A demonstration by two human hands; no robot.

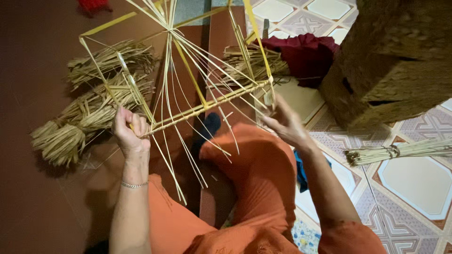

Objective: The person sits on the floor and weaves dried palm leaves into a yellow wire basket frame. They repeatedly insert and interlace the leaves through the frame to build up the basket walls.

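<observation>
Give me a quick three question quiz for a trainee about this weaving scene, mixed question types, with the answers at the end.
1. True or false: both hands hold the straw frame.
2. Which lies on the tiled floor to the person's right? A) a tied bundle of thin sticks B) a pair of scissors C) a ball of string
3. What does the left hand wear at the wrist?

Key:
1. True: the left hand grips one end of the wrapped bar, the right hand the other end.
2. A, the stick bundle.
3. A thin bracelet.
</observation>
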